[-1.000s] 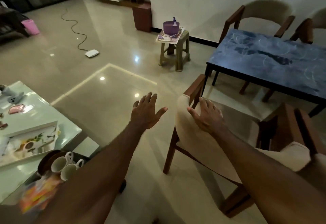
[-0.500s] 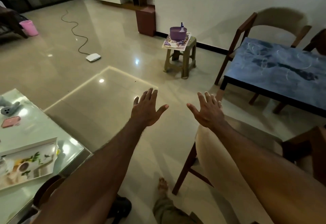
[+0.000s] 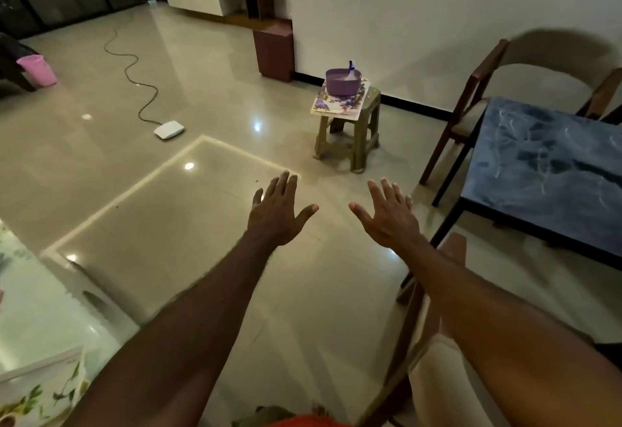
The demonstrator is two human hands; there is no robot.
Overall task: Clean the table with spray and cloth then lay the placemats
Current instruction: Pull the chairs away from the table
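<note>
both arms are stretched forward over the tiled floor (image 3: 202,231). the left hand (image 3: 276,214) is seen from the back, its fingers straight and spread, the thumb pointed to the right; nothing is held in it. the right hand (image 3: 392,218) is seen the same way, fingers straight and a little apart, thumb pointed to the left, and nothing is held in it either. the two hands are kept near each other, apart, and no object is touched by them.

the table (image 3: 552,171) with the dark blue marbled top is seen at the right side, just beside the right hand but not touched by it. a wooden chair (image 3: 484,90) with a pale curved back is placed behind the table, near the white wall. another chair with a cream back (image 3: 434,376) is seen low in the picture, under the right forearm.

a small stool (image 3: 353,134) is standing on the floor ahead of the hands, well apart from them. on it flowered placemats (image 3: 336,105) are laid, and a purple basin (image 3: 343,81) is set on top of them. a spray bottle (image 3: 351,68) with a blue top is sticking out of the basin. whether a cloth is inside cannot be told.

a pink bucket (image 3: 37,70) is seen far left, and a white device (image 3: 169,130) with a cable lies on the floor
</note>
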